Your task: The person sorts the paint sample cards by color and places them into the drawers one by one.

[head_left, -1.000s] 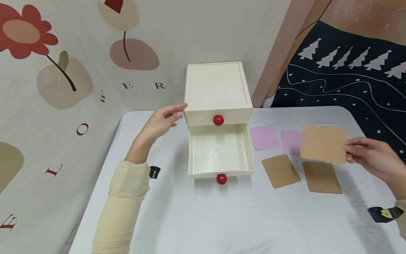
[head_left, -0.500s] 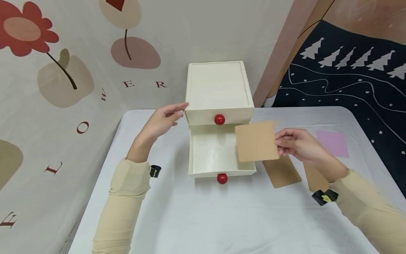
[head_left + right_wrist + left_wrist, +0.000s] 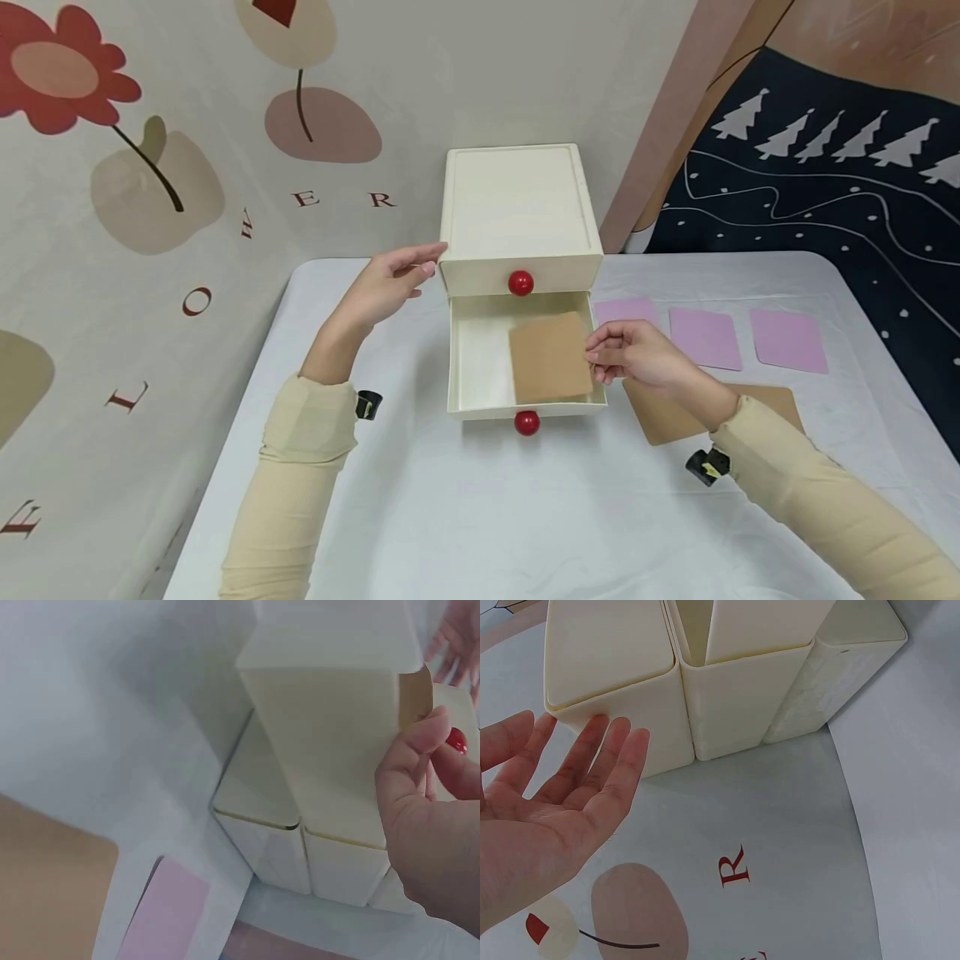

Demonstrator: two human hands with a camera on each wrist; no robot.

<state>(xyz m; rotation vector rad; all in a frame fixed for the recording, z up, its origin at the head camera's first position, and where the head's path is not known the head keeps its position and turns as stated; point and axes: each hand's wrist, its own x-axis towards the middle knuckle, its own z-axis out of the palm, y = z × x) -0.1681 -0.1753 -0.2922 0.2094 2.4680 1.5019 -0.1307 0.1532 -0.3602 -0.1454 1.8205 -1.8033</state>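
Over the pulled-out lower drawer (image 3: 480,358) of a cream drawer cabinet (image 3: 521,200), my right hand (image 3: 637,354) pinches a square brown card (image 3: 551,358) by its right edge. The card tilts inside the drawer's outline. In the right wrist view, only a strip of the brown card (image 3: 415,697) shows past the drawer wall, between thumb and fingers. My left hand (image 3: 382,287) has its fingers stretched out, with fingertips at the cabinet's upper left front corner. The left wrist view shows its palm turned up beside the cabinet (image 3: 615,660), holding nothing.
Two brown cards (image 3: 656,417) lie on the white-covered table right of the drawer, partly under my right forearm. Behind them are three pink cards (image 3: 705,337). A red knob (image 3: 521,282) marks the upper drawer, which is pushed in; another red knob (image 3: 527,422) fronts the lower one.
My right hand has carried the brown card leftward from above the pink cards, then down into the open drawer. The left hand stays at the cabinet corner.
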